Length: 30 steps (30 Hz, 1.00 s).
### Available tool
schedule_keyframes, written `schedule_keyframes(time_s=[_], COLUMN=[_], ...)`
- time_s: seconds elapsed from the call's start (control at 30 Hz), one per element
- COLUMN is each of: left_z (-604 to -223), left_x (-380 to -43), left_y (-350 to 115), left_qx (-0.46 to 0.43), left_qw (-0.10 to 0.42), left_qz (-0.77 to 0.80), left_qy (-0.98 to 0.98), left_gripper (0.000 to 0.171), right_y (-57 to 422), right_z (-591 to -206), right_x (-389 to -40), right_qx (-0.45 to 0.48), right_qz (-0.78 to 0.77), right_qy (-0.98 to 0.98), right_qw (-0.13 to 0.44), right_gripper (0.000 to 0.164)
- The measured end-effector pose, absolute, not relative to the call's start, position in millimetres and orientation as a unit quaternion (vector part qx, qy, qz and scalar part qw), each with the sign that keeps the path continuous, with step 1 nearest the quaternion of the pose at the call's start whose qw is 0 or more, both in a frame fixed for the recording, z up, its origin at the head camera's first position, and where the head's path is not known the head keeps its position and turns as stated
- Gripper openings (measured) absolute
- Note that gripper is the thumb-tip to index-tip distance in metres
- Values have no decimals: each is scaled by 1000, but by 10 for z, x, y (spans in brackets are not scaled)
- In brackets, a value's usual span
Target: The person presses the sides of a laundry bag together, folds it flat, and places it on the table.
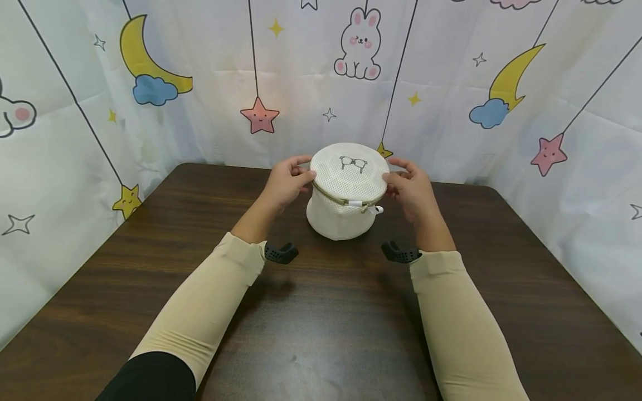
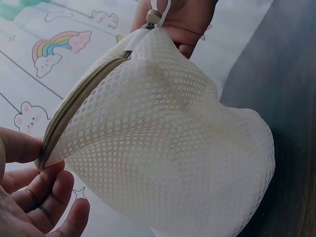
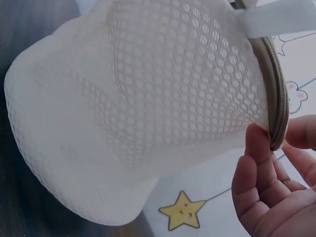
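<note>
A white mesh laundry bag (image 1: 346, 214), round with a flat lid showing a glasses drawing, stands upright toward the back of the table. My left hand (image 1: 288, 181) pinches its rim on the left side between thumb and fingers. On the opposite side, my right hand (image 1: 408, 186) pinches the rim likewise. A brown zipper (image 2: 79, 94) runs around the top edge, with a white tab and a pull at the front. In the right wrist view the mesh side wall (image 3: 163, 89) sags in folds between rim and base.
The dark wooden table (image 1: 321, 323) extends around the bag. Behind and beside it hangs a white curtain (image 1: 301, 72) printed with moons, stars and a rabbit. Black bands (image 1: 282, 253) are worn at both wrists.
</note>
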<state>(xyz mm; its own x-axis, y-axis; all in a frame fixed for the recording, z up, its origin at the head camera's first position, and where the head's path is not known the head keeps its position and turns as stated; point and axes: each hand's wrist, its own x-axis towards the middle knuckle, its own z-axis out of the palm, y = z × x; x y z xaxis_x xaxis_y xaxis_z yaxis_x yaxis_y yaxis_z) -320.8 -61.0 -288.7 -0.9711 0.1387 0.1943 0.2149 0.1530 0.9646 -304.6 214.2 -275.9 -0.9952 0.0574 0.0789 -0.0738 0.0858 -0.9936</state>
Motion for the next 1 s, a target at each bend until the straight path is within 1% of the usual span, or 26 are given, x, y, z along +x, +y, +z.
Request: schedule_keyframes(time_s=[0.17, 0.4, 0.63, 0.9, 1.0], left_z=[-2886, -2929, -2954, -2930, -2937], left_x=[-3198, -3211, -3235, -3219, -3219], left_y=[-609, -617, -608, -611, -613], left_qx=[-120, -131, -120, -113, -107], left_qw=[23, 6, -15, -8, -6], left_qz=[-635, -613, -593, -590, -591], left_qy=[-763, -779, -796, -800, -799], left_gripper=[47, 49, 54, 50, 45], right_y=[2145, 2131, 2108, 2109, 2106], right_z=[-2757, -2773, -2790, -2796, -2805], right_x=[-3052, -3055, -3058, -3057, -3055], right_qx=[14, 27, 27, 43, 45], right_qz=[703, 699, 673, 660, 652], right_qy=[-710, -713, -739, -749, -756], right_qw=[42, 33, 27, 20, 18], right_gripper=[50, 43, 45, 47, 47])
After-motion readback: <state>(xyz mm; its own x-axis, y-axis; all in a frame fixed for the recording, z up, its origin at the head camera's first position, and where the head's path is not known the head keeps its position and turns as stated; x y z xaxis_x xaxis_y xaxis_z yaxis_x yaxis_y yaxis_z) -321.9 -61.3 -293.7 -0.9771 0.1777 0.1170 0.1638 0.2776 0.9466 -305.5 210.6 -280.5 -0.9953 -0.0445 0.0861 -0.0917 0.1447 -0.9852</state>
